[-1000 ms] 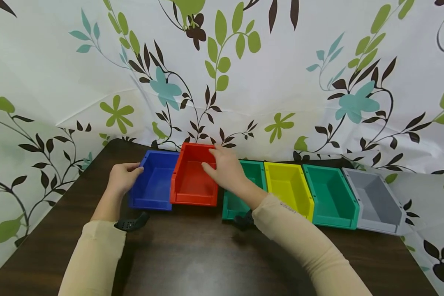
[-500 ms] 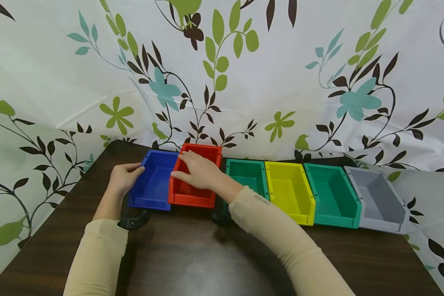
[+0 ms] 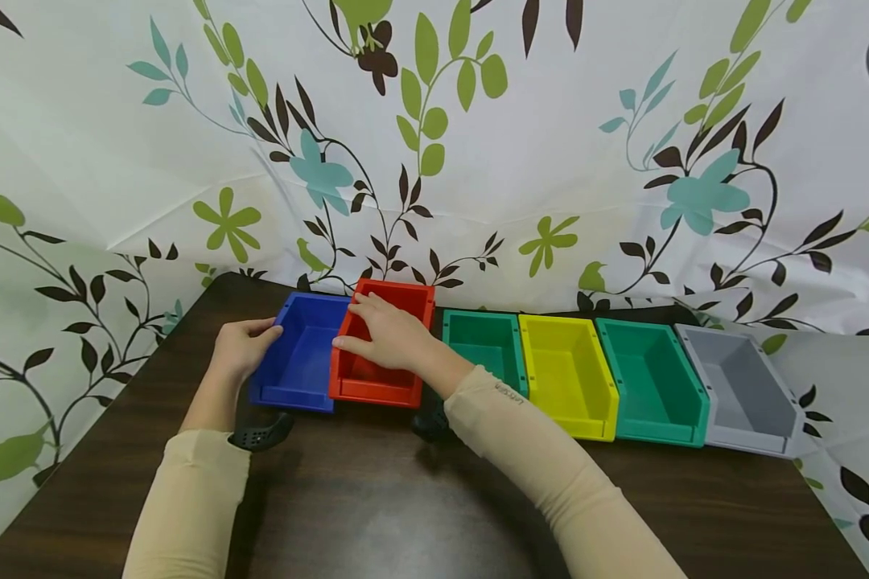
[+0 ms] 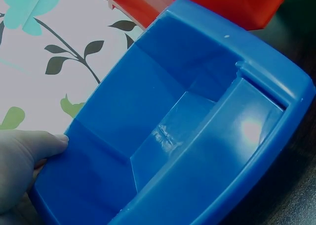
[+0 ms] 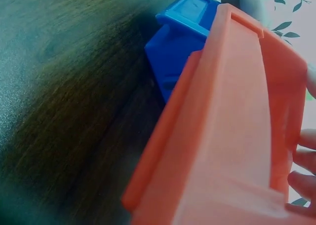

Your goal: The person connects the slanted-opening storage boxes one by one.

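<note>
In the head view, my left hand point(image 3: 240, 350) grips the left wall of a blue plastic storage bin point(image 3: 306, 354). Its thumb lies over the rim, as the left wrist view also shows. A red storage bin point(image 3: 376, 392) stands against the blue bin's right side, higher and overlapping its edge. My right hand point(image 3: 391, 334) reaches across the red bin with fairly straight, spread fingers resting at its left wall. Part of the red bin's inside is hidden under that hand. In the right wrist view, fingertips point(image 5: 303, 185) touch the red bin's rim point(image 5: 222, 136).
To the right stand a green bin point(image 3: 485, 342), a yellow bin point(image 3: 568, 370), another green bin point(image 3: 652, 378) and a grey bin point(image 3: 739, 386), side by side. All are on a dark wooden table point(image 3: 376, 498). A leaf-patterned cloth point(image 3: 478, 161) hangs behind.
My right hand has moved left across the red bin, from its right wall to its left wall. The left hand has stayed on the blue bin.
</note>
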Tool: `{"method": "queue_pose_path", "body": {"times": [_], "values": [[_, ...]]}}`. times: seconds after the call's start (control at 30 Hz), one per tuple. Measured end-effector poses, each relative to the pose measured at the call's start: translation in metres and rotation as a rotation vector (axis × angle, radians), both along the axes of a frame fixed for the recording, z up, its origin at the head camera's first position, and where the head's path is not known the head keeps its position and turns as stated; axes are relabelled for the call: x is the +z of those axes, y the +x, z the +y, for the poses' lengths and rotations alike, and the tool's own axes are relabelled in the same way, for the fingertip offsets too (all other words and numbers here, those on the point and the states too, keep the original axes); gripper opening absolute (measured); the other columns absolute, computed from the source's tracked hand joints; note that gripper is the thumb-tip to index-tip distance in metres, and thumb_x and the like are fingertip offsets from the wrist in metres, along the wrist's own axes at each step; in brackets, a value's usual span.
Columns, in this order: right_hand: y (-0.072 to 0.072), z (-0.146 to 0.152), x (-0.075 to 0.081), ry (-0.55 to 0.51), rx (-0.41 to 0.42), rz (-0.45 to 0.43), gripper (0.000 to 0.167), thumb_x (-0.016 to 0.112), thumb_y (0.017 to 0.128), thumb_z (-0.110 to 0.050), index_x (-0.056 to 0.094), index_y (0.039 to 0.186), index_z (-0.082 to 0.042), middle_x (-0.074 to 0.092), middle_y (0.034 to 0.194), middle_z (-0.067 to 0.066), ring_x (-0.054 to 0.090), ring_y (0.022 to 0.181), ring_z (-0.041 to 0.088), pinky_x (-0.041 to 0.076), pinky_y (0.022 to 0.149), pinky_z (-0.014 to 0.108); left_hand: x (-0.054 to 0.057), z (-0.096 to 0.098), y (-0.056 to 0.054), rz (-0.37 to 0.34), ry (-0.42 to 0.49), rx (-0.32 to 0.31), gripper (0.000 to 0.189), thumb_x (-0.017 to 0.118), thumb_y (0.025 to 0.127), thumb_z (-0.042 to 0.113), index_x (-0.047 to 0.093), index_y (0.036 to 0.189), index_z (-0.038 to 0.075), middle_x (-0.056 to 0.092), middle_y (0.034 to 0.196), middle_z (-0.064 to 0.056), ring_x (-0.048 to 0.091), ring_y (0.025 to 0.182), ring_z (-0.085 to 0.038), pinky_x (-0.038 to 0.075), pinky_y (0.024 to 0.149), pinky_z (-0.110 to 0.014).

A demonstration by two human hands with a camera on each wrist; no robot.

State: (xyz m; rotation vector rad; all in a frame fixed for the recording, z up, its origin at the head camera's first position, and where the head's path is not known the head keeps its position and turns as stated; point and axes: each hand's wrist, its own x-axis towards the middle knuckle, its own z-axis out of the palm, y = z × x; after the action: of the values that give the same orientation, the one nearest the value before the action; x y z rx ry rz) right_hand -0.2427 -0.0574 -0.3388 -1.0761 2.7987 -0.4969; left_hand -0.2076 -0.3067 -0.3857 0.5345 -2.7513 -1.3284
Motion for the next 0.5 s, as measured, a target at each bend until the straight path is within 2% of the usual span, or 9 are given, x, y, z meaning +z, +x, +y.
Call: {"method": "queue_pose_path", "body": {"times": [0.3,0.5], "values": [[-0.003,0.000,-0.011,-0.010,-0.018,-0.029,0.072,0.048,0.087,-0.063,0.040,0.144,-0.018,0.031,0.154,-0.004,0.027,0.143,0.014,0.033,0.113,0.037,-0.002,0.000,-0.002,-0.007,0.008,0.002,0.051,0.048,0.097,0.035,0.049,0.136,0.003,0.045,0.140,-0.027,0.040,0.131,-0.044,0.034,0.106,-0.057],[-0.005,0.000,-0.013,-0.023,-0.016,-0.026,0.074,0.046,0.086,-0.065,0.040,0.143,-0.019,0.032,0.153,-0.004,0.031,0.140,0.016,0.036,0.110,0.038,-0.001,0.000,-0.001,-0.001,0.005,-0.002,0.050,0.048,0.097,0.034,0.049,0.136,0.002,0.044,0.140,-0.027,0.040,0.131,-0.044,0.034,0.106,-0.058]]}}
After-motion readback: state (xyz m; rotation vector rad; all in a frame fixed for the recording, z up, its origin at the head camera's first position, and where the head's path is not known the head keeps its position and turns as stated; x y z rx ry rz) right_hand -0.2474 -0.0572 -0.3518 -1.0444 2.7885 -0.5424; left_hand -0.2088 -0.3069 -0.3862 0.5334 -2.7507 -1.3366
